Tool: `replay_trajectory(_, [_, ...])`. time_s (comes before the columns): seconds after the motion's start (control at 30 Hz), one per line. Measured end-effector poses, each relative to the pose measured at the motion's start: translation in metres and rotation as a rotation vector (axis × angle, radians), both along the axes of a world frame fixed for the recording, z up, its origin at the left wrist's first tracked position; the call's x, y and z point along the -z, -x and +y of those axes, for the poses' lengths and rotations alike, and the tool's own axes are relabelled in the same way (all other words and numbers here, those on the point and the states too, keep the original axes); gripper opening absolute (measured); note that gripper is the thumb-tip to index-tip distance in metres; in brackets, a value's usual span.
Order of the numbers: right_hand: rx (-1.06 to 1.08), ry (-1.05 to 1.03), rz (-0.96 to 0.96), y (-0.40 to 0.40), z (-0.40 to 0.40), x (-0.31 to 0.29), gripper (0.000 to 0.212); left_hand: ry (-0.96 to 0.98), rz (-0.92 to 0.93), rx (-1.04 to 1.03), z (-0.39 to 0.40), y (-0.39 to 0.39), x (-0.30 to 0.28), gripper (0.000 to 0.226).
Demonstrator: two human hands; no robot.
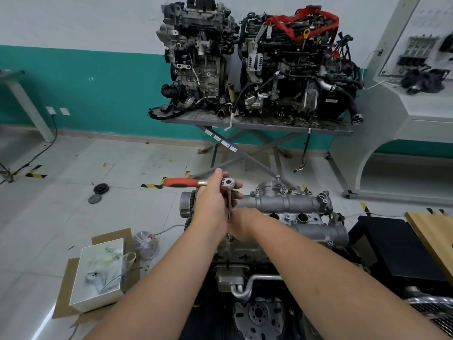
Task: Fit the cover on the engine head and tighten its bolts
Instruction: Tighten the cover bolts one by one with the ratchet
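Observation:
The grey cast cover (289, 203) lies on the engine head (245, 251) right in front of me. A ratchet with an orange handle (180, 182) stands over the cover's left end. Its steel extension bar (230, 204) runs down to a bolt at the near left edge of the cover. My left hand (212, 202) grips the ratchet at the neck beside its head (228, 183). Lower down, my right hand (244, 224) wraps the lower part of the extension bar. Its fingers are partly hidden behind the left hand.
A folding metal table (257, 123) with two complete engines stands behind. On the floor at left are a white box (100, 273) on cardboard and two round pulleys (101, 188). A black case (402, 246) and a wooden board (434, 231) sit at right.

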State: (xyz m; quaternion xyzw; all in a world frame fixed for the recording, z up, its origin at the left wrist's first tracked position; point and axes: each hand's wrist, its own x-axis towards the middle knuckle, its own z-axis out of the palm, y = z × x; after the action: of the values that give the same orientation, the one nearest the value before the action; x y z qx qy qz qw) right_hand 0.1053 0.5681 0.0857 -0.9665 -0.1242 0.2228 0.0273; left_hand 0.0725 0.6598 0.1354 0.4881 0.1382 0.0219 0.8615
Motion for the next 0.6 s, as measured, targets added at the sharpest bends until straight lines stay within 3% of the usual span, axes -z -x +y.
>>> replay_trajectory(0.1, [0.002, -0.039, 0.036, 0.002, 0.002, -0.003, 0.045, -0.09, 0.083, 0.131, 0.011, -0.004, -0.01, 0.025])
replay_trajectory(0.37, [-0.045, -0.017, 0.089, 0.009, 0.003, -0.019, 0.053, -0.6, 0.184, 0.502, 0.031, -0.019, -0.043, 0.024])
replay_trajectory(0.47, [-0.088, -0.017, 0.074, 0.009, 0.002, -0.019, 0.05, -1.031, 0.13, 0.629, 0.027, -0.026, -0.059, 0.018])
replay_trajectory(0.6, [-0.102, -0.006, 0.054, 0.008, 0.003, -0.016, 0.049, -1.837, -0.253, 0.673, 0.015, -0.028, -0.067, 0.028])
